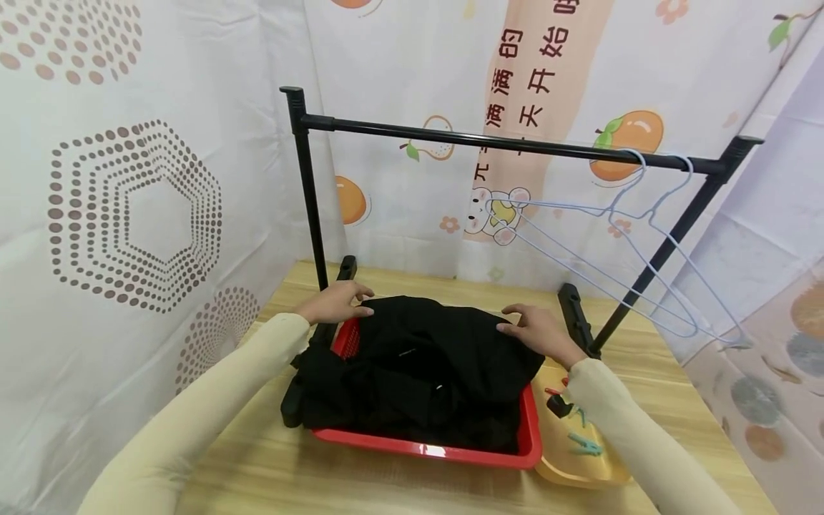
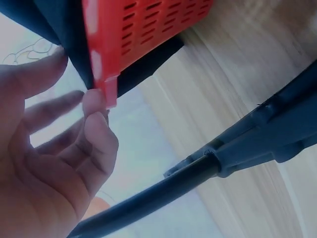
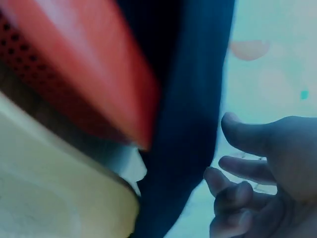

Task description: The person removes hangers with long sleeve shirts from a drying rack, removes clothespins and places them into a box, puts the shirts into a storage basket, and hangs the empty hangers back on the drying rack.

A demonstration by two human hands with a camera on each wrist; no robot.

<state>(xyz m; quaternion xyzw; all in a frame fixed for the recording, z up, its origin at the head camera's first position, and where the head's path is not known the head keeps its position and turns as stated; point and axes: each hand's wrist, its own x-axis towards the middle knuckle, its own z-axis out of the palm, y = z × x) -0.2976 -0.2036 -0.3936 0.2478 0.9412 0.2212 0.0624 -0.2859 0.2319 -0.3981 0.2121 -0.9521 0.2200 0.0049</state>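
Note:
A black garment (image 1: 438, 343) lies heaped in a red basket (image 1: 531, 429) and spreads over its far edge. My left hand (image 1: 335, 302) is at the far left corner, thumb toward the cloth. In the left wrist view, that hand's loosely bent fingers (image 2: 101, 134) are right at the rim of the basket (image 2: 106, 44), with a space between thumb and fingers. On the other side, my right hand (image 1: 537, 332) is at the garment's far right edge. The right wrist view shows its thumb apart from relaxed fingers (image 3: 233, 198), beside the hanging cloth (image 3: 185, 148).
A black clothes rack (image 1: 450, 136) stands around the basket on the wooden table (image 1: 270, 472). Light blue hangers (image 1: 634, 286) hang at its right end. Under my right forearm is a yellow tray (image 1: 560, 465) with clothespins (image 1: 586, 445). Printed curtains (image 1: 399, 64) close off the back.

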